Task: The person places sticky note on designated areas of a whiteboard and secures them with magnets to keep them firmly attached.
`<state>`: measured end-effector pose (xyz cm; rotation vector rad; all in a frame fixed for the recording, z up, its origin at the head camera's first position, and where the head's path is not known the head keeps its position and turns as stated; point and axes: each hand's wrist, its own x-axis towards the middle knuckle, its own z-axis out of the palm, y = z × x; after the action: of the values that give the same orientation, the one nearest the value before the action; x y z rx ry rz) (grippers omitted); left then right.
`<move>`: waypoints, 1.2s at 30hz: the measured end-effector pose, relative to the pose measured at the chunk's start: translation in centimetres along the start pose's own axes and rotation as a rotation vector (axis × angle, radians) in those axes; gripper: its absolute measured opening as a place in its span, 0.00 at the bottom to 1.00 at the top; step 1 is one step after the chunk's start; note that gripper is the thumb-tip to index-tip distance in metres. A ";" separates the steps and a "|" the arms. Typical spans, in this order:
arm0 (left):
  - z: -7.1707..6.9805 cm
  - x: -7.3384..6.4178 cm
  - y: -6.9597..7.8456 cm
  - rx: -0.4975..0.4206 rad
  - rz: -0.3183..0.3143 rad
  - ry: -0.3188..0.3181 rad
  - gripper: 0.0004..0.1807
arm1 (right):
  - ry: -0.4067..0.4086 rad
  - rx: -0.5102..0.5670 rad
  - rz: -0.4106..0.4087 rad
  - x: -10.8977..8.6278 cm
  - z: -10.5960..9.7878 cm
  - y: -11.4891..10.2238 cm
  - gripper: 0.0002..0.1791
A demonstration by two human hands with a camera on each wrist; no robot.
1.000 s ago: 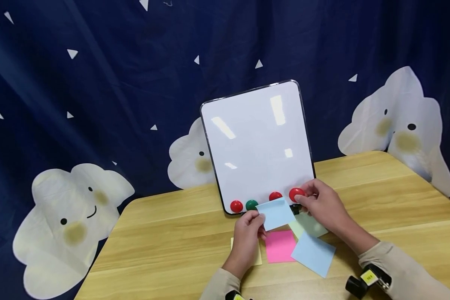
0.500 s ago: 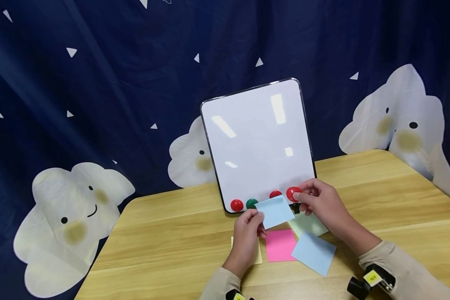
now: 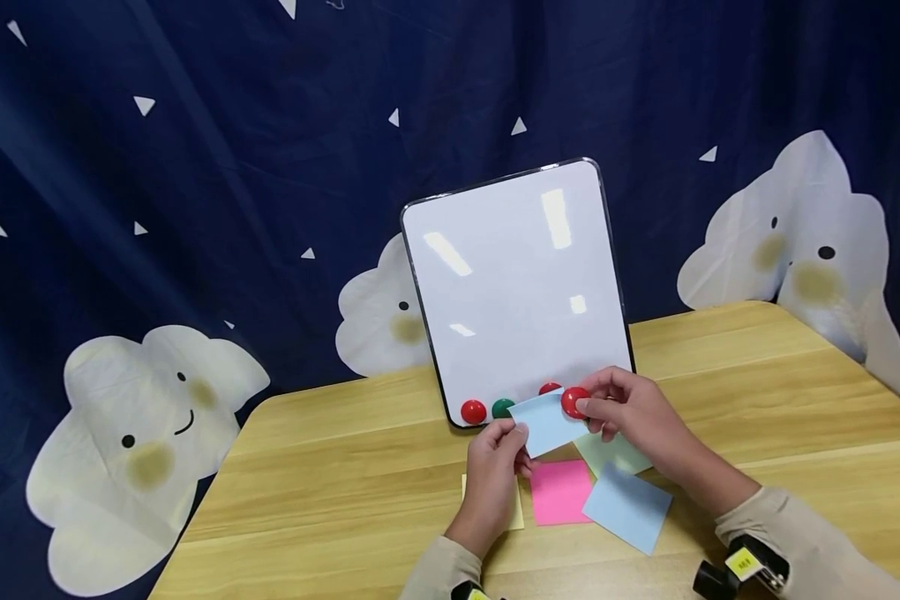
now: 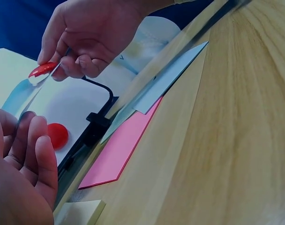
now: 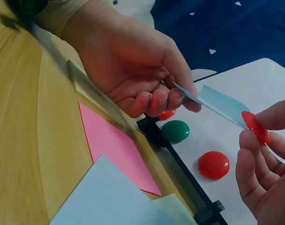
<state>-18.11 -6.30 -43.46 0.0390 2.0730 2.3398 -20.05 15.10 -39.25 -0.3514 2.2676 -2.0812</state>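
Pinching a thin, pale-blue paper note (image 3: 542,425) between thumb and fingers of the left hand (image 3: 491,471), raised above a wood-grain table (image 3: 322,475), before the bottom edge of a black-framed whiteboard (image 3: 521,275). Clamping a glossy red, round domed button (image 3: 573,403) in the fingers of the right hand (image 3: 637,414), at the note's right-hand edge — hard to tell whether touching. Probably feather-light, limp and easily creased as paper; best to hold by an edge. Likely hard and slick as a button — best to grip by the rim.
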 end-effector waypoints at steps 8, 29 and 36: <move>0.0 -0.1 0.0 0.001 -0.003 -0.003 0.12 | -0.026 0.007 0.020 -0.1 0.1 -0.1 0.16; 0.1 0.1 -0.2 -0.040 0.006 -0.013 0.11 | -0.089 0.004 0.001 0.1 -0.1 0.5 0.16; 0.3 0.1 -0.2 -0.062 0.024 -0.022 0.08 | -0.100 0.012 -0.014 0.0 0.1 0.6 0.20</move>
<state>-18.23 -6.02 -43.65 0.0889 2.0007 2.4042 -20.14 15.05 -39.85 -0.4610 2.2023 -2.0341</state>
